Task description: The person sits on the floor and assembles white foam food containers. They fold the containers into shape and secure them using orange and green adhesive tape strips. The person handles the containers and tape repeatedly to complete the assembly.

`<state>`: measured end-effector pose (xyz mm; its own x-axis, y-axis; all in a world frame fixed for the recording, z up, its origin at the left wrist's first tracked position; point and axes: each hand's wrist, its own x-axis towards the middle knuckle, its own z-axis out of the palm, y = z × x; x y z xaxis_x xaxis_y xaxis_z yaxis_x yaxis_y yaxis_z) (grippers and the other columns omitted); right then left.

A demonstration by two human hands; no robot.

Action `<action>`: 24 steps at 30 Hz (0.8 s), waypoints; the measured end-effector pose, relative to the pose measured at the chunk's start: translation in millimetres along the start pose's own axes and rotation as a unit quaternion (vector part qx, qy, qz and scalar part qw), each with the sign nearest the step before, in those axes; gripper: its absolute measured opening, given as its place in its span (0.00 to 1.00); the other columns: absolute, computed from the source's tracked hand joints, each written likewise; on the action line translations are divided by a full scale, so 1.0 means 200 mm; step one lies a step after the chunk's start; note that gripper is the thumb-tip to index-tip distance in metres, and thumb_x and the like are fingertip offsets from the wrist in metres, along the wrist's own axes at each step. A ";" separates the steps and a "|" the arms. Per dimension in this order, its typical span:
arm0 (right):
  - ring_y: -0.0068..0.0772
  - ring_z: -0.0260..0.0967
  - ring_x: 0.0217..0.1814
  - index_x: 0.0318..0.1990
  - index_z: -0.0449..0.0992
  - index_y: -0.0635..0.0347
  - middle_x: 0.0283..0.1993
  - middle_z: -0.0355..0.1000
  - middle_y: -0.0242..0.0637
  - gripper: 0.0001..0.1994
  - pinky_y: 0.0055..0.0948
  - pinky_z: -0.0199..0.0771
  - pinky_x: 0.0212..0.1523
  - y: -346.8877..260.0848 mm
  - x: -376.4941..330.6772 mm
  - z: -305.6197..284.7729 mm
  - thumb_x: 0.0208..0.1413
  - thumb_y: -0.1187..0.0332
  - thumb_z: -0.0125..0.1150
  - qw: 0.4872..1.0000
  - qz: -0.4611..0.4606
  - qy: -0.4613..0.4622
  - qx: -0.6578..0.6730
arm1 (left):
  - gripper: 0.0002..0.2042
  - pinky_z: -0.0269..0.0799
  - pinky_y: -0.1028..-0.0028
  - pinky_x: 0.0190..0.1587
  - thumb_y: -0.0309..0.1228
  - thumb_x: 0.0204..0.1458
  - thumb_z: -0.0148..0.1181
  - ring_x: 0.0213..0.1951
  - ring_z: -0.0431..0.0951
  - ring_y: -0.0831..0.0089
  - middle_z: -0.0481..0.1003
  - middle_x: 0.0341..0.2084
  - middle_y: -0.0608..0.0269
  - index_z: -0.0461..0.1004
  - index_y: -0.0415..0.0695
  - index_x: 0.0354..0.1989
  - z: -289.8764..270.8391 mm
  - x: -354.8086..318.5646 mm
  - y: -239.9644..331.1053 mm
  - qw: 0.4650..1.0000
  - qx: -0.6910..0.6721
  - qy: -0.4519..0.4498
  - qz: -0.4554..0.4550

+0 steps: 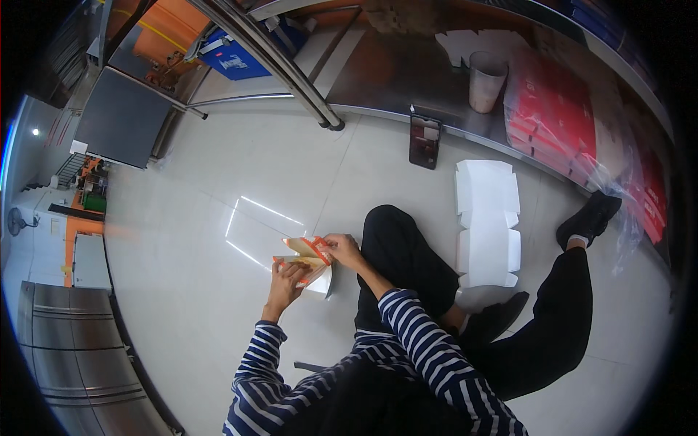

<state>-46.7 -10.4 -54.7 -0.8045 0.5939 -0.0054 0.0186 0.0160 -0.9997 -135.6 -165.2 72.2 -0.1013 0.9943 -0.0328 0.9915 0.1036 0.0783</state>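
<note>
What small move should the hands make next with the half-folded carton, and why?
Probably press the raised orange-edged flap down: the left hand steadies the small carton from below, the right hand pinches its upper flap, and the carton looks only partly folded.

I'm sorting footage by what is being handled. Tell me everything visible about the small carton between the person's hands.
The carton is a small, flat-panelled piece of what looks like thin card, pale cream or white with orange edges and flaps. It is only partly folded, its panels splayed at angles rather than closed. It is held above the pale tiled floor, in front of the person's bent knee. The left hand grips its lower edge and the right hand pinches an upper flap. Finer detail is too small to tell.
</note>
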 end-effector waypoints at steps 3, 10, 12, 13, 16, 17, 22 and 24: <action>0.40 0.73 0.35 0.34 0.77 0.53 0.32 0.75 0.39 0.11 0.33 0.70 0.35 0.00 -0.01 -0.01 0.44 0.60 0.62 1.000 -0.004 0.013 -0.017 | 0.20 0.52 0.59 0.54 0.26 0.30 0.65 0.46 0.69 0.75 0.73 0.39 0.73 0.73 0.51 0.38 0.01 -0.06 0.04 0.999 0.001 0.031 0.010; 0.44 0.72 0.33 0.32 0.74 0.55 0.29 0.73 0.41 0.10 0.36 0.69 0.32 -0.04 -0.03 0.00 0.47 0.60 0.58 0.997 0.000 0.055 -0.047 | 0.25 0.52 0.60 0.54 0.27 0.28 0.65 0.50 0.68 0.75 0.71 0.45 0.73 0.72 0.51 0.42 0.10 -0.21 0.13 0.996 0.019 0.090 -0.016; 0.43 0.72 0.31 0.30 0.72 0.59 0.27 0.73 0.43 0.09 0.34 0.69 0.30 -0.05 -0.04 0.00 0.46 0.63 0.60 0.994 -0.002 0.082 -0.068 | 0.21 0.54 0.62 0.52 0.23 0.29 0.63 0.46 0.70 0.74 0.73 0.43 0.73 0.72 0.51 0.37 0.12 -0.22 0.18 0.991 0.027 0.130 -0.025; 0.43 0.72 0.30 0.29 0.72 0.61 0.27 0.72 0.44 0.09 0.34 0.69 0.29 -0.05 -0.04 0.00 0.46 0.65 0.60 0.992 -0.004 0.098 -0.077 | 0.19 0.55 0.63 0.51 0.22 0.29 0.62 0.44 0.71 0.74 0.73 0.41 0.73 0.73 0.50 0.35 0.12 -0.23 0.20 0.988 0.032 0.151 -0.027; 0.44 0.71 0.29 0.29 0.70 0.62 0.26 0.72 0.43 0.09 0.33 0.69 0.29 -0.02 0.00 0.00 0.46 0.66 0.60 0.983 -0.023 0.166 -0.077 | 0.16 0.55 0.63 0.51 0.23 0.31 0.61 0.45 0.71 0.72 0.73 0.41 0.71 0.73 0.49 0.34 0.11 -0.25 0.21 0.980 0.045 0.191 -0.017; 0.43 0.72 0.29 0.29 0.71 0.63 0.26 0.72 0.43 0.09 0.33 0.69 0.30 -0.02 0.00 0.00 0.46 0.67 0.60 0.986 -0.027 0.150 -0.071 | 0.16 0.55 0.63 0.51 0.23 0.32 0.60 0.45 0.71 0.72 0.73 0.41 0.71 0.73 0.49 0.34 0.10 -0.25 0.21 0.979 0.050 0.197 -0.018; 0.36 0.73 0.31 0.29 0.72 0.65 0.27 0.73 0.44 0.07 0.30 0.70 0.33 -0.03 -0.01 -0.02 0.46 0.70 0.59 0.997 -0.032 0.068 -0.007 | 0.20 0.55 0.62 0.51 0.26 0.30 0.62 0.47 0.69 0.72 0.73 0.41 0.71 0.72 0.49 0.38 0.06 -0.11 0.18 0.992 0.001 0.120 -0.024; 0.41 0.73 0.32 0.29 0.74 0.64 0.27 0.73 0.44 0.06 0.32 0.70 0.33 -0.04 -0.02 -0.03 0.46 0.70 0.59 0.997 -0.050 0.059 0.025 | 0.21 0.56 0.63 0.50 0.28 0.31 0.63 0.45 0.69 0.71 0.73 0.41 0.70 0.72 0.49 0.40 0.06 -0.03 0.15 0.995 -0.007 0.099 -0.012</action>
<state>-40.3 -9.0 -47.3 -0.7251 0.6822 0.0939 -0.0904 0.0409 -0.9951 -104.0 -169.0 62.1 -0.1394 0.9768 0.1625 0.9877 0.1254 0.0937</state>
